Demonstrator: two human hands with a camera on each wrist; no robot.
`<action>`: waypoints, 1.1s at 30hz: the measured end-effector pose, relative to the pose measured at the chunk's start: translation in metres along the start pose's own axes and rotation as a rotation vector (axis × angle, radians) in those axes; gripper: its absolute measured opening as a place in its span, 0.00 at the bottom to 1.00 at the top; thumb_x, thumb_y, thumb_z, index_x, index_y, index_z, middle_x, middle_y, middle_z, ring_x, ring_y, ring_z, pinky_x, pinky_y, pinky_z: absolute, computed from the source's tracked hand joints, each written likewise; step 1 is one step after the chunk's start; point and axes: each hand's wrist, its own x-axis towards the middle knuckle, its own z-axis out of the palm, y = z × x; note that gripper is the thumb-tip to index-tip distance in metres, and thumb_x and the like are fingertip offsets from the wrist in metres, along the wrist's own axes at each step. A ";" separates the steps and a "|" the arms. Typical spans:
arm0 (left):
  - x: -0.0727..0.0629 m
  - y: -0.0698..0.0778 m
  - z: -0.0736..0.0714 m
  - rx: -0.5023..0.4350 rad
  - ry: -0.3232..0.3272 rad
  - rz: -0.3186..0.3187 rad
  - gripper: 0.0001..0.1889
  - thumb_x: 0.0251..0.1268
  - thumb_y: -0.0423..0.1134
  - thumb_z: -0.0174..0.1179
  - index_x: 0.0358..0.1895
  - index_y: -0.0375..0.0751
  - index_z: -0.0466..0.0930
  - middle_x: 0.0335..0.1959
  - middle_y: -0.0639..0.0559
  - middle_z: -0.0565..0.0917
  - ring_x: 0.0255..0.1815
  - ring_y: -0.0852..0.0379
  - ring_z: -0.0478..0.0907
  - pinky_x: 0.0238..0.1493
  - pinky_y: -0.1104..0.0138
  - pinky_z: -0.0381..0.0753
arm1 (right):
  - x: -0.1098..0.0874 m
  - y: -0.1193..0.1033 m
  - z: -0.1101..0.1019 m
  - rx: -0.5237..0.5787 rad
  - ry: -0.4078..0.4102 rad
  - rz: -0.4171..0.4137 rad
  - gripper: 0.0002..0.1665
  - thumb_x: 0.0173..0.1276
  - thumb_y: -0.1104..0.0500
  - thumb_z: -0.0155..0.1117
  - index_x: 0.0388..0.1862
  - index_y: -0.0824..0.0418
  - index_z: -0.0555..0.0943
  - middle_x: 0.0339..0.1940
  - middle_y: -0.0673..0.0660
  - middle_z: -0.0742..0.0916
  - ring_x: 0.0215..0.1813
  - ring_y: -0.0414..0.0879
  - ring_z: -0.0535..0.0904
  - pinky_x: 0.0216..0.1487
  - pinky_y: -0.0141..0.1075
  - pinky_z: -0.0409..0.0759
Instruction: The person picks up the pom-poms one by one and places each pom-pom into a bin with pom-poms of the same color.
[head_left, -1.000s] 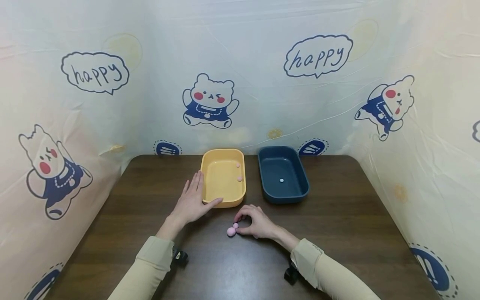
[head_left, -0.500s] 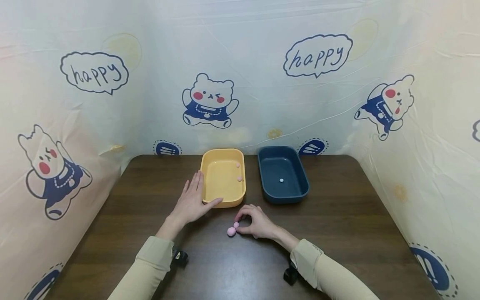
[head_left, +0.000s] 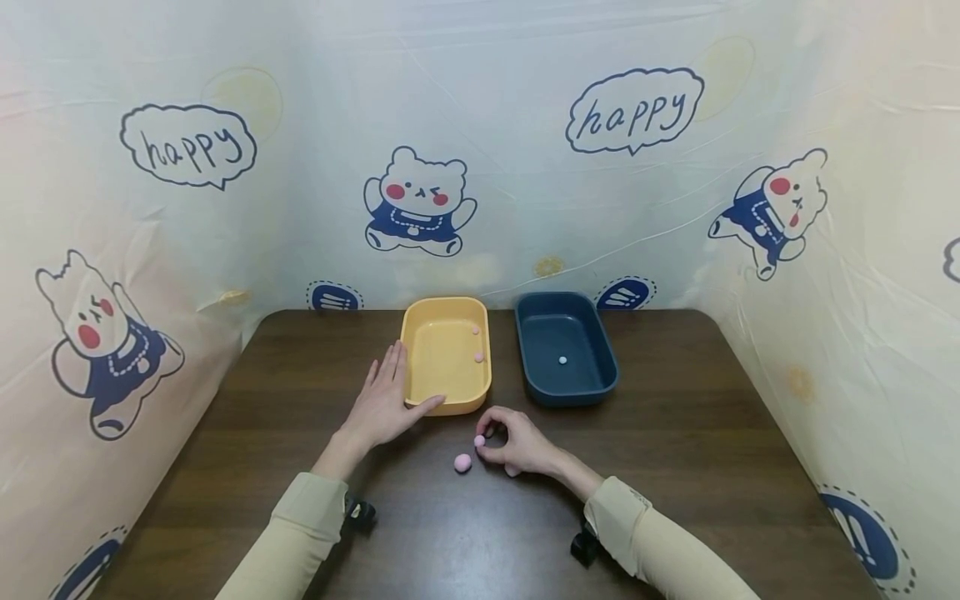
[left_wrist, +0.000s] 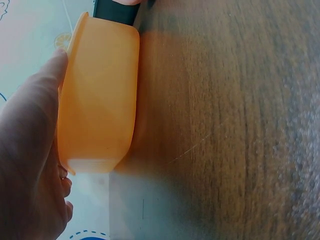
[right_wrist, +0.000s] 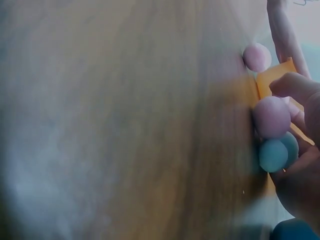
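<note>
My left hand [head_left: 381, 407] lies with straight fingers along the left side of the yellow container [head_left: 447, 407], its thumb at the front rim. In the left wrist view the thumb [left_wrist: 47, 75] runs beside the container's orange-looking wall [left_wrist: 102, 90]. My right hand [head_left: 519, 442] pinches a small pink ball [head_left: 480, 441] between thumb and fingers, close over the table. A larger pink ball [head_left: 462, 463] sits on the table just left of it. In the right wrist view, two blue-green balls [right_wrist: 273, 156] show against the lower fingers, beside the pinched ball [right_wrist: 271, 117]; the head view hides them.
Two small pink balls [head_left: 478, 357] lie inside the yellow container at its right side. The dark blue container [head_left: 567, 398] stands to its right with one small pale ball [head_left: 563, 361] in it. A printed curtain [head_left: 517, 208] surrounds the brown table [head_left: 675, 433].
My right hand has shifted slightly away from me and to the right with the small pink ball, parting it from the larger one. The left hand stays in place.
</note>
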 end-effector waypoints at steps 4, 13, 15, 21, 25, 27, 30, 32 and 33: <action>-0.001 0.001 -0.001 -0.004 0.000 0.001 0.70 0.68 0.85 0.51 0.91 0.32 0.36 0.94 0.34 0.42 0.95 0.35 0.42 0.93 0.36 0.44 | 0.002 0.016 0.003 -0.011 -0.004 0.074 0.13 0.69 0.54 0.80 0.46 0.43 0.84 0.43 0.41 0.86 0.48 0.32 0.82 0.53 0.28 0.83; -0.002 0.002 -0.002 -0.012 -0.006 -0.002 0.70 0.68 0.85 0.51 0.91 0.32 0.36 0.94 0.35 0.41 0.95 0.36 0.41 0.93 0.37 0.43 | -0.001 -0.011 -0.010 -0.007 0.033 0.021 0.10 0.73 0.56 0.77 0.48 0.55 0.85 0.43 0.51 0.87 0.47 0.41 0.83 0.52 0.33 0.84; -0.002 0.002 -0.003 -0.014 -0.007 -0.002 0.70 0.68 0.85 0.51 0.91 0.32 0.35 0.94 0.35 0.40 0.95 0.36 0.41 0.93 0.37 0.43 | -0.002 -0.032 -0.016 -0.003 0.035 0.066 0.10 0.72 0.59 0.77 0.47 0.57 0.85 0.44 0.54 0.88 0.49 0.45 0.85 0.55 0.34 0.85; -0.001 0.001 -0.001 -0.012 -0.002 0.002 0.69 0.69 0.84 0.52 0.91 0.32 0.36 0.94 0.35 0.41 0.95 0.35 0.41 0.93 0.36 0.43 | -0.002 -0.056 -0.024 0.024 0.022 0.183 0.10 0.71 0.64 0.76 0.48 0.57 0.86 0.46 0.55 0.88 0.52 0.51 0.87 0.60 0.41 0.87; -0.002 0.002 -0.002 -0.015 -0.004 0.000 0.70 0.68 0.84 0.52 0.91 0.33 0.35 0.94 0.36 0.40 0.95 0.36 0.41 0.93 0.37 0.43 | -0.001 -0.058 -0.026 0.048 0.019 0.202 0.09 0.72 0.64 0.76 0.49 0.58 0.86 0.46 0.55 0.88 0.53 0.50 0.87 0.61 0.44 0.87; -0.002 0.001 -0.001 -0.010 -0.001 0.001 0.69 0.68 0.84 0.52 0.91 0.32 0.35 0.94 0.35 0.41 0.95 0.35 0.41 0.93 0.36 0.44 | 0.000 -0.058 -0.026 0.051 0.019 0.209 0.09 0.72 0.64 0.75 0.49 0.57 0.86 0.47 0.54 0.88 0.53 0.49 0.87 0.61 0.43 0.87; -0.001 0.001 -0.001 -0.005 0.001 0.001 0.69 0.68 0.84 0.51 0.91 0.32 0.36 0.94 0.35 0.41 0.95 0.34 0.43 0.93 0.35 0.45 | 0.002 -0.058 -0.027 0.042 0.026 0.192 0.09 0.72 0.64 0.75 0.49 0.58 0.86 0.47 0.55 0.89 0.52 0.49 0.87 0.60 0.43 0.88; -0.001 0.001 -0.001 -0.002 0.003 0.000 0.69 0.69 0.84 0.51 0.91 0.32 0.36 0.94 0.34 0.42 0.95 0.34 0.43 0.92 0.35 0.45 | 0.003 -0.059 -0.028 0.036 0.034 0.177 0.09 0.72 0.65 0.75 0.49 0.58 0.87 0.47 0.55 0.89 0.52 0.50 0.87 0.60 0.45 0.89; -0.001 0.001 -0.001 -0.003 0.002 -0.001 0.69 0.69 0.84 0.51 0.91 0.32 0.36 0.94 0.34 0.42 0.95 0.33 0.43 0.92 0.35 0.45 | 0.004 -0.059 -0.029 0.035 0.038 0.170 0.09 0.72 0.65 0.75 0.49 0.59 0.87 0.47 0.56 0.89 0.52 0.51 0.88 0.60 0.47 0.89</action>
